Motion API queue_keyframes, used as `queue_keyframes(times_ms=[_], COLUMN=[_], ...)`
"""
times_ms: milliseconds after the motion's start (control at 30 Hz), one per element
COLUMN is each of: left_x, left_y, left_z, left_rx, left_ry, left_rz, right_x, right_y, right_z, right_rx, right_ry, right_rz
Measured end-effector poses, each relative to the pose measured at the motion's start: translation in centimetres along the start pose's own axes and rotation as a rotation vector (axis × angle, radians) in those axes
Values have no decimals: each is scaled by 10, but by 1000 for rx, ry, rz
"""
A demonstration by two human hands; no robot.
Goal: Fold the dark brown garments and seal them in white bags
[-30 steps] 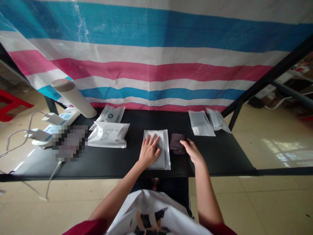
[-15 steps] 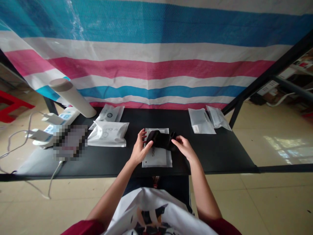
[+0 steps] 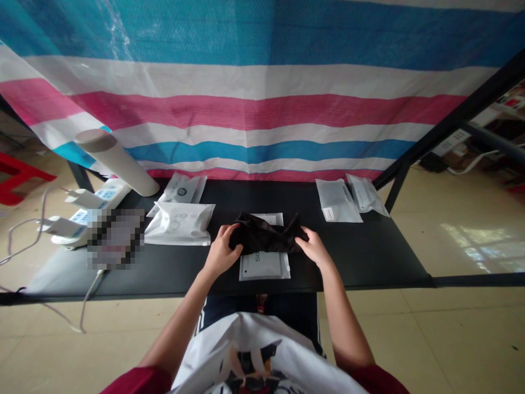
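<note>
Head view: left hand (image 3: 221, 253) curled closed on the dark garment (image 3: 262, 235).
Right hand (image 3: 315, 249): fingertips pinching its opposite end.
Long axis: crosswise between both hands, over the white plastic pouch (image 3: 264, 266).

A striped blue, white and pink tarp (image 3: 254, 93) hangs behind a black table (image 3: 369, 257), above a beige tiled floor (image 3: 459, 323) where daylight falls in bright patches.
</note>
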State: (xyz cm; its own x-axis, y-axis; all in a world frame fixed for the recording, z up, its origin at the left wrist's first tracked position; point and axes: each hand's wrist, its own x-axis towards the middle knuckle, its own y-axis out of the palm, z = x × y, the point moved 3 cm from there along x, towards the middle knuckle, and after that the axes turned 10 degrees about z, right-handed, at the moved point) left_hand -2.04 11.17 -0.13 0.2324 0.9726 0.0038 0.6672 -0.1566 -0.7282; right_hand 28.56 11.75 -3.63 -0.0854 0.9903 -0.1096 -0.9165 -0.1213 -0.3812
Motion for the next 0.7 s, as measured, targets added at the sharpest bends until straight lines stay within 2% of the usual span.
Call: queue_keyframes(times_ms=[67, 133, 200, 267, 333, 367, 500, 567, 633, 700], left_x=[1, 5, 10, 14, 16, 16, 13, 10, 7, 3], left_y=[3, 5, 5, 2, -2, -4, -8, -8, -6, 0], left_z=[2, 3, 4, 4, 2, 1, 0, 1, 0, -9], left_rx=[73, 102, 84, 14, -139, -238, -648, -733, -656, -429], left_ry=[-37, -6, 45, 68, 85, 102, 164, 142, 100, 90], left_rz=[89, 82, -10, -126, -197, -211, -147, -127, -128, -86], right_x=[1, 2, 4, 4, 0, -2, -14, -18, -21, -20], right_y=[-1, -1, -4, -10, -17, -20, -27, -28, -26, -20], right_z=[-2, -2, 0, 4, 10, 13, 20, 19, 16, 15], right_rx=[-66, -88, -92, -91, -42, 12, 370, 506, 534, 471], right_ry=[9, 1, -34, -83, -117, -126, -119, -72, -30, -33], right_rz=[22, 33, -14, -144, -276, -296, -158, -131, -163, -180])
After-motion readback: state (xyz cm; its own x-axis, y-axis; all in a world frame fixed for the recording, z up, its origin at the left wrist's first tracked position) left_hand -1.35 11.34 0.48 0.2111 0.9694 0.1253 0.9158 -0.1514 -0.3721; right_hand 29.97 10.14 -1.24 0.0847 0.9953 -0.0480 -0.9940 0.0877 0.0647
